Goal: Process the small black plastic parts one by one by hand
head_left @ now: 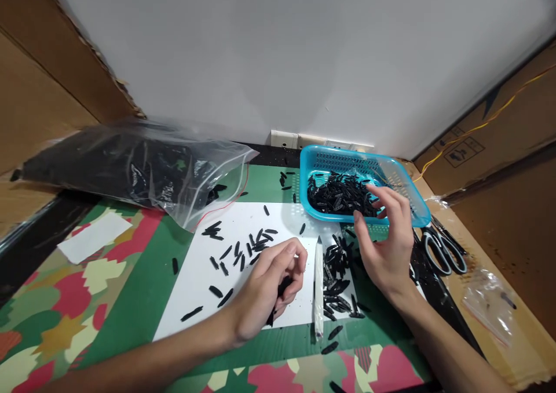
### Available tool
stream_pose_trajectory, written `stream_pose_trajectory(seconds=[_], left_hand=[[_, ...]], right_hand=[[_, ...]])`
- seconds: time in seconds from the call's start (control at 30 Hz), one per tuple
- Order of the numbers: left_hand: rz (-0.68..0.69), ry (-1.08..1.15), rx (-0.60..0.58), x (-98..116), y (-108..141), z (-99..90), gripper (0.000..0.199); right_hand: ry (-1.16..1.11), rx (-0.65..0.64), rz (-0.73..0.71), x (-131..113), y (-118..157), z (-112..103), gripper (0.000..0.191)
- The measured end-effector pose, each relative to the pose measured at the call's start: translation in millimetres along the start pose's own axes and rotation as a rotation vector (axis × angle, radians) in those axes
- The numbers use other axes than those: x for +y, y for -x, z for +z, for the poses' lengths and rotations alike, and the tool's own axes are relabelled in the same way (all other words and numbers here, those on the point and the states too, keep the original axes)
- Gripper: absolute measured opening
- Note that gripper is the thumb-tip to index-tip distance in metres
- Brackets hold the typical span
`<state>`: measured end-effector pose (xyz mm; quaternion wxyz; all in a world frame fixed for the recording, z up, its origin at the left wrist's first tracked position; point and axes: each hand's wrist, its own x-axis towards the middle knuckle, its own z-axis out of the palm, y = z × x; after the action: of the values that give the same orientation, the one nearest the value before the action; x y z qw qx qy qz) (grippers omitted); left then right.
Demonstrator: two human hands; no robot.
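Note:
My left hand (pixel 280 271) is curled over the white paper (pixel 182 300), its fingers wrapped round several small black pieces. My right hand (pixel 388 236) is raised at the front edge of the blue basket (pixel 306 202), thumb and fingers apart, with nothing visible between them. Inside the basket lies a heap of black pieces (pixel 339 193). More loose black pieces (pixel 259 244) are scattered on the paper left of centre. A white stick with a dark tip (pixel 319 288) lies between my hands, beside another pile of black pieces (pixel 336 265).
A clear zip bag full of black material (pixel 160 167) lies at the back left. Scissors (pixel 443 254) and a small plastic bag (pixel 490 303) are at the right. A white slip (pixel 93 237) rests on the patterned sheet. Cardboard boxes (pixel 504 126) flank the table; a wall stands behind.

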<state>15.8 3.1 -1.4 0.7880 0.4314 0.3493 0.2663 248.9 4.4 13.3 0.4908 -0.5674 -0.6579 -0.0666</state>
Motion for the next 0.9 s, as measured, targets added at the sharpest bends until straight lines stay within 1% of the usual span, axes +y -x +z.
stream_pose_trajectory(seconds=[0.03, 0.1, 0.17, 0.27, 0.37, 0.43, 0.5, 0.53, 0.6, 0.67, 0.7, 0.73, 0.8, 0.87, 0.9], left_hand=[[-0.003, -0.001, 0.0, 0, 0, 0.1, 0.045], [-0.006, 0.0, 0.009, 0, 1, 0.8, 0.044], [-0.004, 0.009, 0.034, 0, 2, 2.2, 0.042], [0.006, 0.028, 0.074, 0, 3, 4.1, 0.041], [0.037, 0.025, 0.071, 0, 4, 4.7, 0.042], [0.039, 0.01, 0.07, -1, 4, 4.3, 0.042], [0.01, -0.01, 0.08, -1, 4, 4.0, 0.043], [-0.007, -0.019, 0.081, -1, 4, 4.0, 0.044], [-0.019, -0.029, 0.06, 0, 3, 4.4, 0.042], [-0.005, -0.035, 0.041, 2, 3, 5.3, 0.04], [0.003, -0.037, 0.037, 3, 4, 5.7, 0.04], [0.005, -0.038, 0.033, 3, 4, 6.1, 0.039], [0.006, -0.045, 0.026, 4, 4, 6.5, 0.039], [0.016, -0.052, 0.013, 5, 5, 6.3, 0.038], [0.025, -0.053, 0.005, 5, 5, 6.1, 0.037]], right_hand=[[-0.015, -0.03, -0.013, -3, 2, 1, 0.044], [-0.086, -0.106, -0.106, -11, 8, 2, 0.044], [-0.184, -0.191, -0.253, -22, 17, 4, 0.043], [-0.294, -0.338, -0.507, -38, 30, 9, 0.032], [-0.315, -0.391, -0.668, -49, 37, 16, 0.019], [-0.29, -0.395, -0.701, -49, 36, 17, 0.017], [-0.25, -0.381, -0.648, -43, 30, 15, 0.015], [-0.218, -0.364, -0.587, -37, 26, 13, 0.013], [-0.135, -0.282, -0.445, -23, 16, 7, 0.012], [-0.068, -0.226, -0.246, -9, 4, 1, 0.013], [-0.063, -0.243, -0.125, -3, -2, -2, 0.014], [-0.079, -0.292, -0.031, 1, -9, -4, 0.016], [-0.108, -0.495, 0.091, 6, -23, -7, 0.028], [-0.1, -0.705, 0.154, 8, -40, -7, 0.043], [-0.096, -0.785, 0.18, 8, -49, -7, 0.051]])
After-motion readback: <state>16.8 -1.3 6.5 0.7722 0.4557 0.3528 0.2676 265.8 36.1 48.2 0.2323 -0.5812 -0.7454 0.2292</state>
